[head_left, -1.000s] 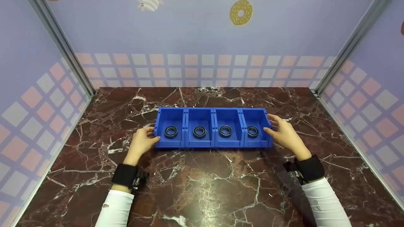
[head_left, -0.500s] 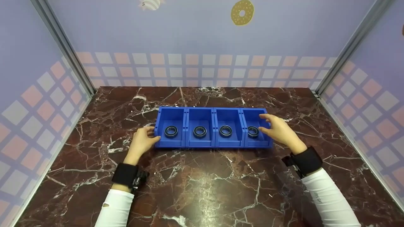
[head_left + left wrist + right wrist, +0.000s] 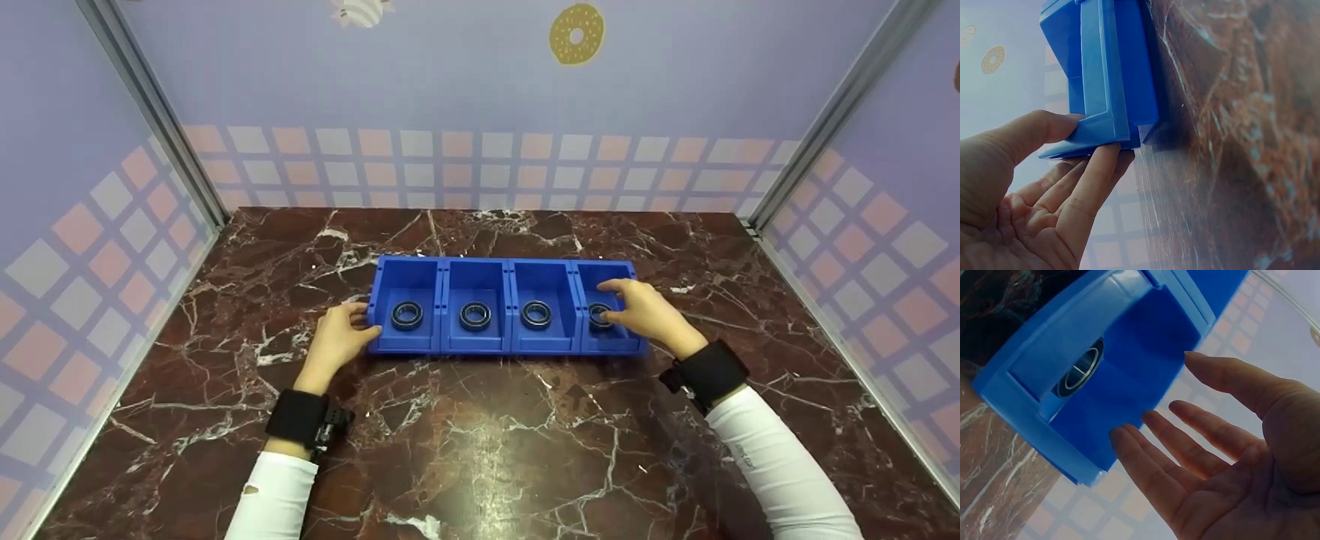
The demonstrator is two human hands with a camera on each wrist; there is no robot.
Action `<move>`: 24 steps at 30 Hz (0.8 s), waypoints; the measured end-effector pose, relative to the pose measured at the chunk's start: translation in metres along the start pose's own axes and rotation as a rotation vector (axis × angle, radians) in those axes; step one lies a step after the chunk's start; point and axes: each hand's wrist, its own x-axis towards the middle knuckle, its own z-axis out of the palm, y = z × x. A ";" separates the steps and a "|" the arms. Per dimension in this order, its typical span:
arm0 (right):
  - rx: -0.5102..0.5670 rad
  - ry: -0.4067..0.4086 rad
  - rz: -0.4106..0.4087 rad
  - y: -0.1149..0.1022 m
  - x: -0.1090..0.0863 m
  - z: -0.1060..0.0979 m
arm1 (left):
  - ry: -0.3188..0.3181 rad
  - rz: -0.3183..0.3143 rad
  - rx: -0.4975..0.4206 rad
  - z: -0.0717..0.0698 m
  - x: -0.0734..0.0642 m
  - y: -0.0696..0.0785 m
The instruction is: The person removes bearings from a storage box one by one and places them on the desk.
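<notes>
The counter (image 3: 442,427) has a polished, dark red-brown surface with irregular white veins. It spans the middle and bottom of the frame; a pale reflection (image 3: 484,469) shows at lower centre. One row of four joined blue bins (image 3: 511,330) rests directly on it, mid-frame, open tops upward, running left to right.

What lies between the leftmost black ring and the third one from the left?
In the head view, the second ring lies between them, with a blue divider on either side.
</notes>
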 end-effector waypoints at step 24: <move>-0.144 -0.063 -0.072 0.015 0.024 0.019 | 0.002 0.003 0.008 -0.001 -0.001 -0.001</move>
